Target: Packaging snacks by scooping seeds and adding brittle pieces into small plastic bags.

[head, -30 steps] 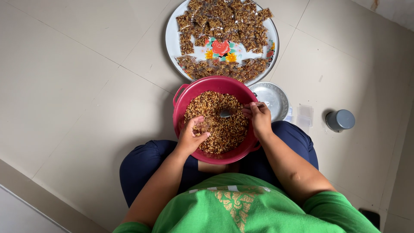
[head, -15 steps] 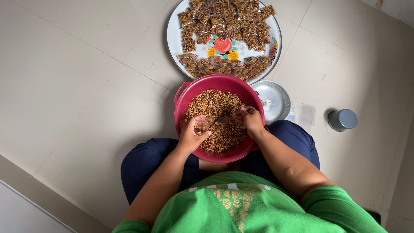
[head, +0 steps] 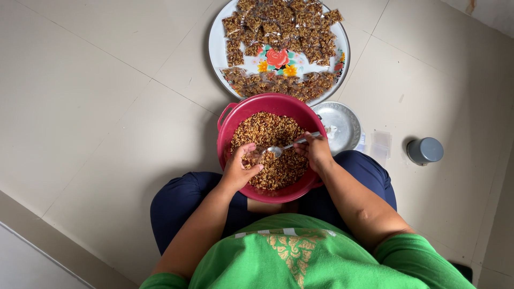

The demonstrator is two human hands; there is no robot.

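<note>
Beige glazed floor tiles, smooth with thin grout lines, person seated on them with a round red plastic basin in the lap; everything below is placed relative to that basin. Inside it: coarse brown crumbly granular mix, dry-looking, heaped across most of the bottom. Left hand sits over the basin's near-left side, fingers curled around what looks like a small clear plastic pouch, mouth held up; pouch is hard to make out, so partly a guess. Right hand at the basin's right rim pinches the handle of a thin metal spoon, bowl of the spoon pointing at the pouch mouth, just beside it. Step in hand, as I read it: spooning mix into the pouch. Next move would need a steady tilt of the spoon right over the opening, pouch kept open and upright, else grains fall back. Beyond the basin's far rim: large round white enamel tray with a painted flower centre, glossy, loaded with rows of small flat filled clear packets. Right of the basin, touching or nearly: shallow round shiny metal dish. Further right, well apart: small grey cylindrical container, matte, plus some loose clear empty pouches flat on the tile.
</note>
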